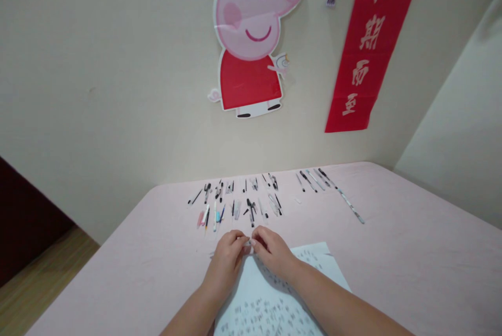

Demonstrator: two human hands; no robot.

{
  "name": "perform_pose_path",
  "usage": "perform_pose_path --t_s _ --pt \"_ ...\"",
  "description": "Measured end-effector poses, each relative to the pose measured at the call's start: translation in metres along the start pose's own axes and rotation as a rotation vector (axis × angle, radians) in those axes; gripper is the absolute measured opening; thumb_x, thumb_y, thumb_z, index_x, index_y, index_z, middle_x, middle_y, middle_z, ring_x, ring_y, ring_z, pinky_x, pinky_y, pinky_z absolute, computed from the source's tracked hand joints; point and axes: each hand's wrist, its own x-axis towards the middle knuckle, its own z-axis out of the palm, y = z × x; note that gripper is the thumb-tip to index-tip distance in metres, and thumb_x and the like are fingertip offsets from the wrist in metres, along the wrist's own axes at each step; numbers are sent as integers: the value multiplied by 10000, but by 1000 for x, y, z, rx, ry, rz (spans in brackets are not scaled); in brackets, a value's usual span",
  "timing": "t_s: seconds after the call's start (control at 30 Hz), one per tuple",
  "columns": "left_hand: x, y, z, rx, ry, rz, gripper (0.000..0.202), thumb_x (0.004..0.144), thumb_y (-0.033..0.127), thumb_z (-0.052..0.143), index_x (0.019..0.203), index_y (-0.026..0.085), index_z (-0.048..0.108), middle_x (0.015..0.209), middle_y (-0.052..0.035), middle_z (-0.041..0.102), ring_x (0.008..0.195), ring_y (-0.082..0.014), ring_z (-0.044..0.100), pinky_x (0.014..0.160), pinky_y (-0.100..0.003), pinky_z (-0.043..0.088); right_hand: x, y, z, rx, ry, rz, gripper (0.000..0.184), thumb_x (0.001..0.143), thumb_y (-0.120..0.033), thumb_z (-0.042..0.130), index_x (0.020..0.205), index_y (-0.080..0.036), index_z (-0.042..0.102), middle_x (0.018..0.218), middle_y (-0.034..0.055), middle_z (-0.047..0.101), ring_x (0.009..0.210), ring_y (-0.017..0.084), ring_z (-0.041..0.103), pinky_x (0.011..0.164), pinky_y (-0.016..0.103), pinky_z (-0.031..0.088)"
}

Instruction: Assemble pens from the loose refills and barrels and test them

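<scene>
My left hand [227, 256] and my right hand [272, 251] meet fingertip to fingertip over the top edge of a white sheet of handwritten paper [270, 302]. Both pinch a small pale object [248, 242] between them; it is too small to name. Just beyond the hands lie several pens and pen parts [239, 200] in loose rows on the pink table [392, 252]. A second group of pens [314, 179] lies further right, with one long thin pen [351, 206] slanting toward the table's right side.
The table meets a cream wall at the back. On the wall hang a pink cartoon pig cut-out [253, 33] and a red banner with gold characters [372, 38]. Wooden floor [35, 289] shows at the left past the table edge.
</scene>
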Motion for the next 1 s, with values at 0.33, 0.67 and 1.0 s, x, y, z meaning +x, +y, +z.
perform_pose_path --t_s 0.33,0.67,1.0 --pt "1 1 -2 83 -1 24 255 837 110 456 962 192 663 925 -94 642 862 -218 594 752 -376 502 1 9 4 -67 -8 27 287 906 -277 396 643 -182 462 617 -24 459 606 125 434 574 246 311" --pt "1 1 -4 104 -7 -19 241 828 106 476 949 181 670 918 -95 648 861 -222 591 743 -367 498 1 9 5 -64 -35 -14 249 893 -242 401 658 -186 459 672 -11 482 650 134 449 611 250 326" --pt "2 5 -6 68 13 -35 234 827 126 476 926 184 679 894 -92 653 837 -216 595 732 -361 503 0 3 1 -19 -38 -24 173 881 -230 425 744 -184 519 698 -8 527 666 134 480 617 246 349"
